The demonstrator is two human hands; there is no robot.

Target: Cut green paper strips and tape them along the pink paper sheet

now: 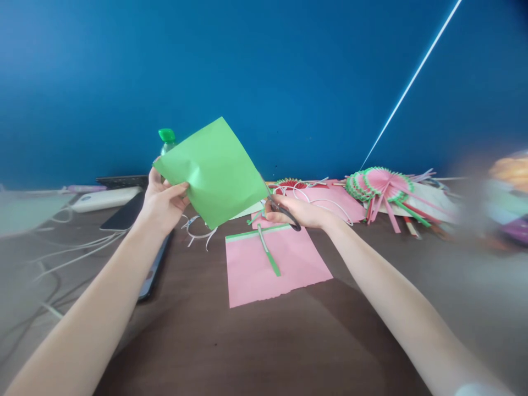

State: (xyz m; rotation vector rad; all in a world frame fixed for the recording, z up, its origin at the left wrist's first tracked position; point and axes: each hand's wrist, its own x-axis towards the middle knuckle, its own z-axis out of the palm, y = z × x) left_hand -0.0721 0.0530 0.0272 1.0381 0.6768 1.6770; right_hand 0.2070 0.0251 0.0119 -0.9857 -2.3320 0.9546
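My left hand (167, 199) pinches the left side of a green sheet of paper (218, 170), thumb in front and fingers behind. The sheet is held up tilted above the table. In my right hand (303, 212) is a pair of scissors (286, 212) with dark handles, its blades at the sheet's right corner. Whether the blades are apart or closed is too small to tell. Below lies a pink sheet of paper (276, 269) with a torn front edge and a green band along its back edge. A narrow green paper strip (270, 256) rests on it.
Pink and green pleated paper fans (383, 187) with loose strips lie at the back right, near a white cable (338, 206). At the left are a white box-like object (106, 199), a phone (152, 272), cables and a green-capped bottle (167, 136). A blue wall (264, 66) stands behind.
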